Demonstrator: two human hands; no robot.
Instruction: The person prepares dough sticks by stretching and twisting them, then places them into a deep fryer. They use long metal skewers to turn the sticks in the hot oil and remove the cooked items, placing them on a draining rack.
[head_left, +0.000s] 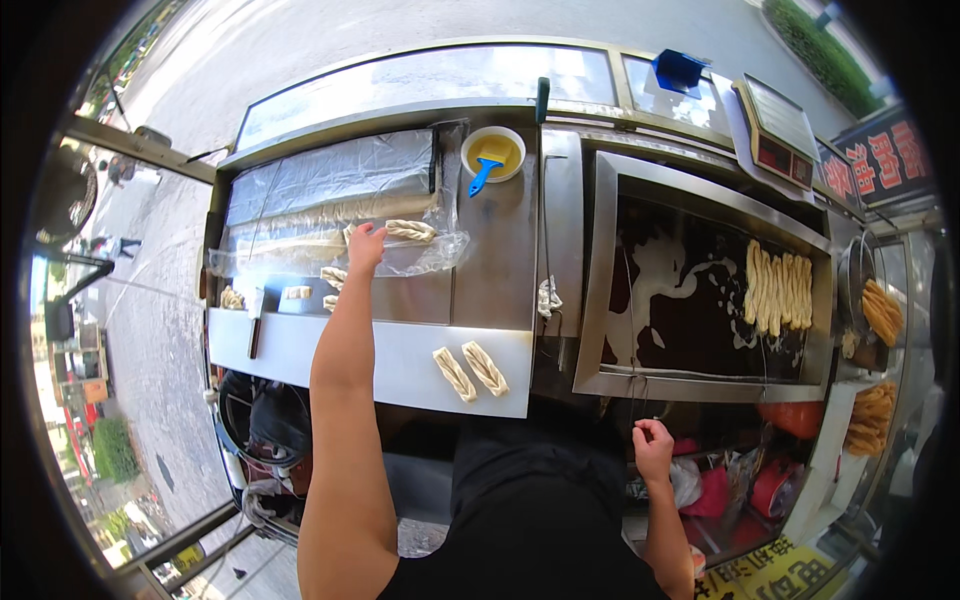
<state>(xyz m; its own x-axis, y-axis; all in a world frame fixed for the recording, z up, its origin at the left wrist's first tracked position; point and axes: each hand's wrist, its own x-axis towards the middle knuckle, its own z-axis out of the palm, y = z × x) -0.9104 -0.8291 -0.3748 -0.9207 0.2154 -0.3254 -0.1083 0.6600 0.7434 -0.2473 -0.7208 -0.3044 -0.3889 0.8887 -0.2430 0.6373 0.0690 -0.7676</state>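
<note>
My left hand (365, 246) reaches over a plastic sheet (435, 253) on the steel worktop. Its fingertips are close to a twisted dough strip (410, 230), and a second dough piece (349, 232) is partly hidden behind the hand; whether I grip either is unclear. Two more dough strips (484, 368) lie side by side on the white cutting board (405, 375). Low in front of the fryer, my right hand (652, 447) has curled fingers beside thin metal rods (639, 386); I cannot tell if it holds one. Several pale dough sticks (778, 289) float in dark oil (697, 315).
A cleaver (256, 322) rests across the board's left end. Behind stands a white bowl (511, 178) of yellow liquid with a blue-handled brush (486, 174). The steel fryer rim (705, 388) borders the oil. At right are fried dough sticks (871, 420) and a scale (780, 139).
</note>
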